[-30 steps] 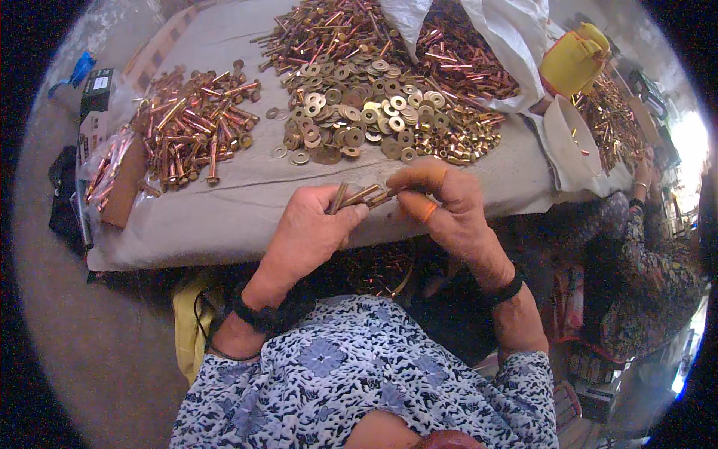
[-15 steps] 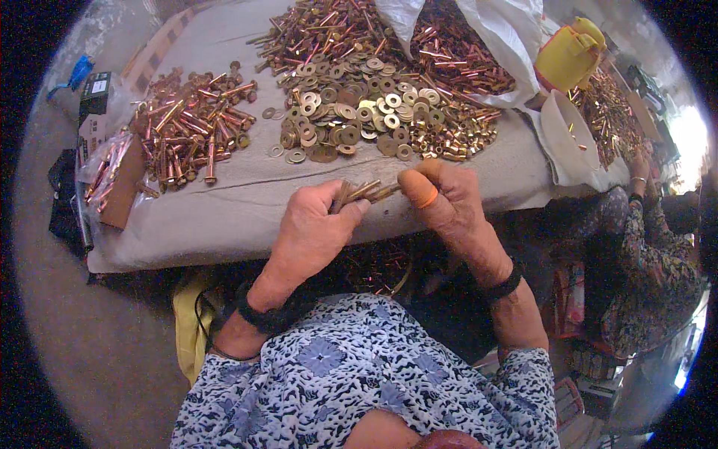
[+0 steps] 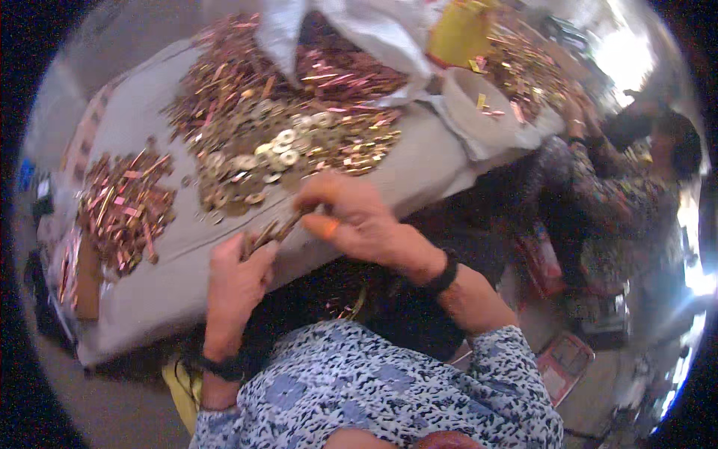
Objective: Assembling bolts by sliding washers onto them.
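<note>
Above the table's front edge, my left hand (image 3: 235, 273) is closed round several brass-coloured bolts (image 3: 262, 236) that stick out past the thumb. Close to its right, my right hand (image 3: 359, 221) pinches a thin metal piece, seemingly a bolt (image 3: 296, 220), at the tips of the left hand's bunch. An orange band (image 3: 329, 228) circles the right thumb. Motion blurs the fingertips, so what sits on the bolt is unclear. Just beyond my hands lie a heap of flat washers (image 3: 284, 150) and small brass sleeves or nuts (image 3: 370, 146).
Left stands a pile of bolts (image 3: 127, 202) beside a cardboard box (image 3: 88, 280). A bigger bolt heap (image 3: 224, 67) and an open white sack (image 3: 374, 34) lie at the back. A white tub (image 3: 464, 97) and a yellow container (image 3: 460, 34) stand right, near another person (image 3: 598, 179).
The whole view has swung, so the table appears tilted and shifted left. Both hands stay together, the left still round the bolts and the right still pinching at their tips.
</note>
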### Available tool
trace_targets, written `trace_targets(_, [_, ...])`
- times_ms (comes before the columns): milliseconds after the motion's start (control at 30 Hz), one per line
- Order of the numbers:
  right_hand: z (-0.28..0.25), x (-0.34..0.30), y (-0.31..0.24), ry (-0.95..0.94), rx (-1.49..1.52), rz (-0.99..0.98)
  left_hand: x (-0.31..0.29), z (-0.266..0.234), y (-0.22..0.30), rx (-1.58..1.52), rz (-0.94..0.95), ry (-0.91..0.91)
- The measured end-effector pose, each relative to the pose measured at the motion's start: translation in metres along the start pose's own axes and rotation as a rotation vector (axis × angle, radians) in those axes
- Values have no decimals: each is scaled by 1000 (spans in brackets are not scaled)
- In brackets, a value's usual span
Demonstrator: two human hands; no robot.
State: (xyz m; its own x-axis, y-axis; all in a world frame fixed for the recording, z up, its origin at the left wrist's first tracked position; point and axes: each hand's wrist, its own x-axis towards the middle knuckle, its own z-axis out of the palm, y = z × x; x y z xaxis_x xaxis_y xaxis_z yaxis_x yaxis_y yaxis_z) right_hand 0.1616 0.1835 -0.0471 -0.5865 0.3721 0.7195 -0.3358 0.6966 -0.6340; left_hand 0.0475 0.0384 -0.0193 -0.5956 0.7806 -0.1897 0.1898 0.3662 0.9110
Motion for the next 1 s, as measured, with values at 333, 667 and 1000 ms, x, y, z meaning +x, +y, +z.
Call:
trace_targets(333, [4, 1, -2, 142, 55, -87, -7, 4, 5, -121, -24, -17])
trace_targets(667, [1, -2, -9, 143, 56, 5, -4, 2, -4, -182, -29, -45])
trace_targets(1000, [-13, -3, -12, -105, -82, 182, -4, 6, -7, -229, -46, -18])
